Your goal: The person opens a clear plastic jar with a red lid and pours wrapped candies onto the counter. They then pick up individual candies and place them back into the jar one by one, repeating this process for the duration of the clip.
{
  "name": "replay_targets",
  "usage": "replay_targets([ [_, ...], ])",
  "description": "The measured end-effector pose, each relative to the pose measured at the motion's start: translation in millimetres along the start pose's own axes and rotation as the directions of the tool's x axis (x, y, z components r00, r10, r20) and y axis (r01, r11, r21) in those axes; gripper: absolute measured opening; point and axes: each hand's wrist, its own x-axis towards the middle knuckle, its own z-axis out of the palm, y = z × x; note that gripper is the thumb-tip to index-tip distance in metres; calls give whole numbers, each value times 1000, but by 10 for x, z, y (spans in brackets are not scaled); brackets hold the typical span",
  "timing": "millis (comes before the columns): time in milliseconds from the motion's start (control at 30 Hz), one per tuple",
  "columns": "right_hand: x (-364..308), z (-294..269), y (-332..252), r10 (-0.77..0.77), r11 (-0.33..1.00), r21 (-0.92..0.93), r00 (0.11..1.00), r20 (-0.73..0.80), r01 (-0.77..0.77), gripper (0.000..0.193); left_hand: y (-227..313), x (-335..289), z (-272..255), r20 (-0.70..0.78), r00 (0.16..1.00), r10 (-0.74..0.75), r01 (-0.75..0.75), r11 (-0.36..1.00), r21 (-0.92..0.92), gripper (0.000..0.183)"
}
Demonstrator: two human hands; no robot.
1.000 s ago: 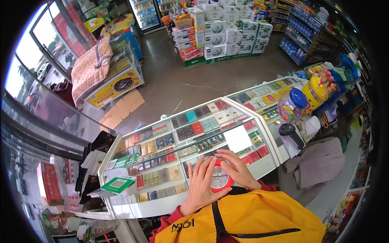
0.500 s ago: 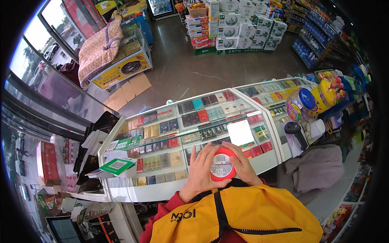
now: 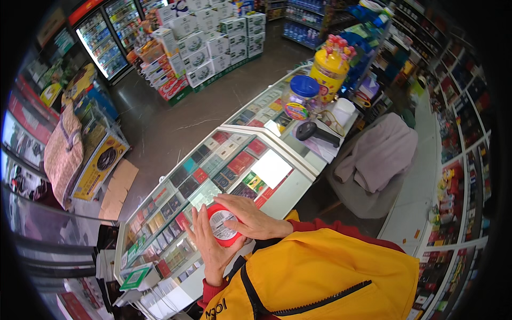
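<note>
Between my two hands is a round red container (image 3: 216,210), its flat face covered by a white label with fine print and a barcode. My left hand (image 3: 209,252) supports it along the left and lower side, fingers stretched upward. My right hand (image 3: 255,217) curls over the upper right rim, with its thumb across the label. Both hands hold the container above the near edge of a glass display counter (image 3: 277,198), which has rows of small flat packs inside.
A black handheld scanner (image 3: 317,133) rests on the counter's right part, near a blue-lidded jar (image 3: 301,96) and a yellow candy tub (image 3: 329,72). A grey cloth (image 3: 378,152) lies over a chair. Stacked white cartons (image 3: 202,45) stand beyond. A green code sign (image 3: 135,278) sits at left.
My view has turned to the right, so the counter now slants across it. The red container stays in both hands, and my right thumb now lies across its label.
</note>
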Motion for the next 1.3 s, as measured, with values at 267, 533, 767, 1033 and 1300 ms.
replay_targets([
  [267, 34, 50, 56, -6, 1000, 27, 1000, 17, 6, 68, -96, -58, 99, -38, 999, -31, 29, 997, -71, 124],
  [533, 1, -2, 117, -35, 993, 114, 999, 16, 33, 64, -24, -38, -5, 3, 999, -54, 54, 995, -80, 124],
  [767, -235, -692, 423, 74, 988, 129, 996, 56, -81, 74, 145, 97, -202, 95, 994, -54, 30, 973, 231, 114],
  [1033, -172, -658, 421, -117, 976, 200, 982, 149, 86, 88, 421, 149, 129, -131, 958, -255, 259, 966, 13, 86],
  [1300, -14, -467, 440, -84, 961, 273, 987, 135, 45, 83, 520, -97, 172, -98, 790, -606, 454, 684, -571, 67],
])
